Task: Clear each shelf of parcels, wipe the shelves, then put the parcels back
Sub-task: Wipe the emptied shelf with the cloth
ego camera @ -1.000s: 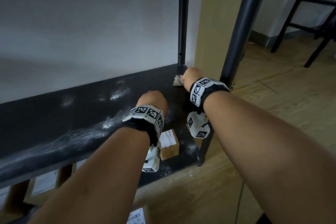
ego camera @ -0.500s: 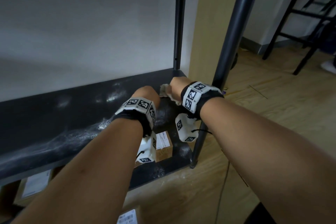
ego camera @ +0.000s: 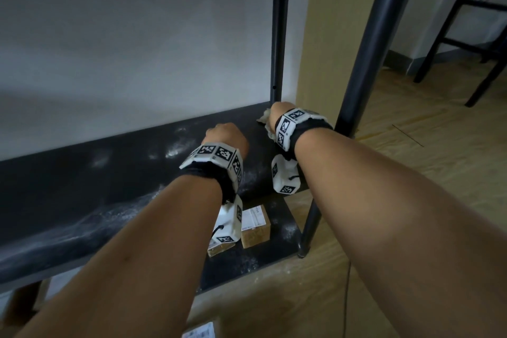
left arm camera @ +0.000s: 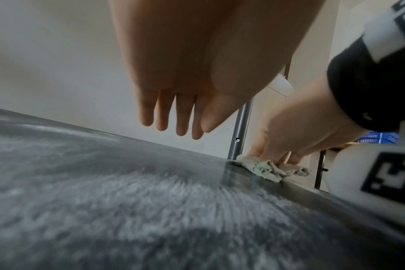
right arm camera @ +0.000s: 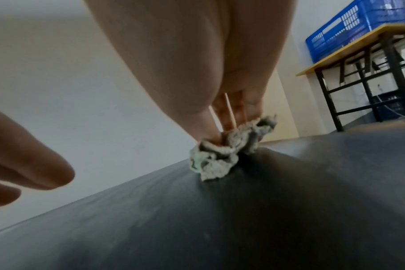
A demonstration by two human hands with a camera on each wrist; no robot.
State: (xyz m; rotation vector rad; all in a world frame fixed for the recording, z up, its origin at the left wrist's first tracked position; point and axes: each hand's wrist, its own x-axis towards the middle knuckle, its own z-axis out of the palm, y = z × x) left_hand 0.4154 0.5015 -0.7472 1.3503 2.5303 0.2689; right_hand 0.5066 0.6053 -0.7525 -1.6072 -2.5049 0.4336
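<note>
Rag (right arm camera: 222,157) soft, crumpled, light: right hand (left arm camera: 296,131) fingers press it on dusty shelf (ego camera: 82,186) mid-right of frame, left hand (left arm camera: 173,73) hovers, fingers relaxed, empty.

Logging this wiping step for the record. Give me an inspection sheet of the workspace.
Surface: dark shelf, white dust streaked across it, darker near the right end.
Job's things: crumpled cloth at the back right corner by the post; two labelled parcels on the shelf below.
Clutter: nothing seen.
Hands: right hand presses the cloth down; left hand hovers over the shelf, fingers straight, holding nothing.
Cables: nothing seen.
Surroundings: white wall, black posts, wood floor, blue crate on a table.
</note>
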